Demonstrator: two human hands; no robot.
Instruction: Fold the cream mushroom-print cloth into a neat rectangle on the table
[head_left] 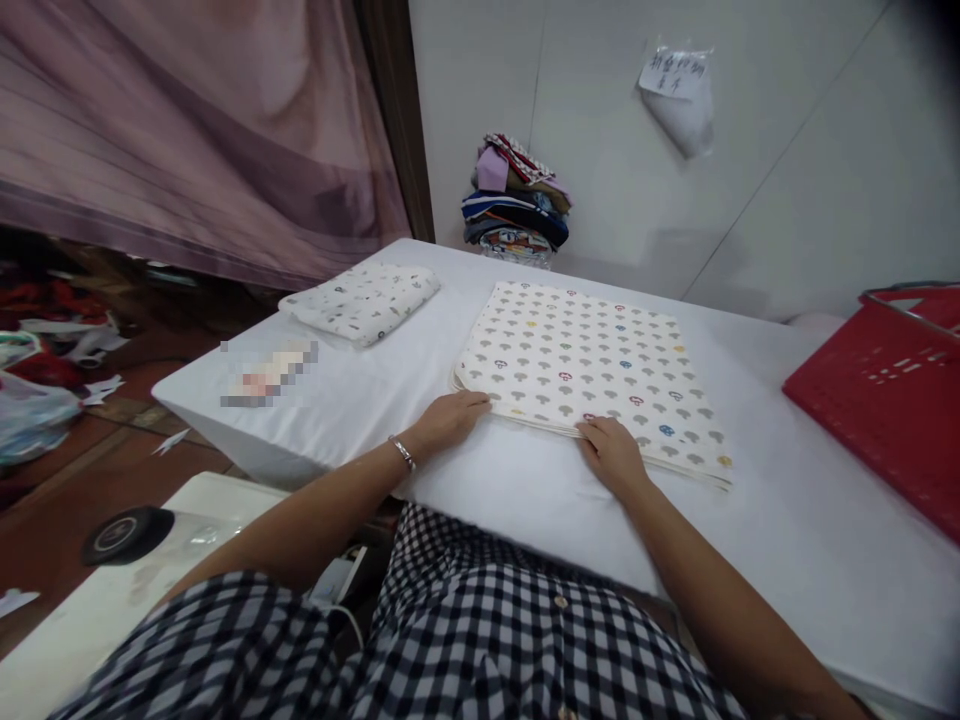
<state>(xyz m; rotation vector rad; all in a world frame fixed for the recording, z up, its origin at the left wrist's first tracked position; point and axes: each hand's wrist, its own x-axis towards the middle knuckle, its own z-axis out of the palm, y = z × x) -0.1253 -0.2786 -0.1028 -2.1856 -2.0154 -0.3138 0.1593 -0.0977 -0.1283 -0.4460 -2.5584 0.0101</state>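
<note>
A cream cloth [585, 370] printed with small mushrooms lies folded flat in several layers on the white-covered table [757, 560]. At its near left corner, my left hand [452, 420] pinches the layered edge, with a silver bracelet on the wrist. Further right along the same near edge, my right hand [611, 453] grips the layers, thumb and fingers closed on them. The undersides of my fingers are hidden. To the left lies another folded white cloth [364, 300] with a small scattered print, apart from both hands.
A blurred-out flat item [268, 374] lies at the table's left. Folded fabrics [517, 205] are stacked by the wall. A red basket [885, 390] stands on the right. A white lower surface [217, 495] with a black round object [127, 535] is at my left.
</note>
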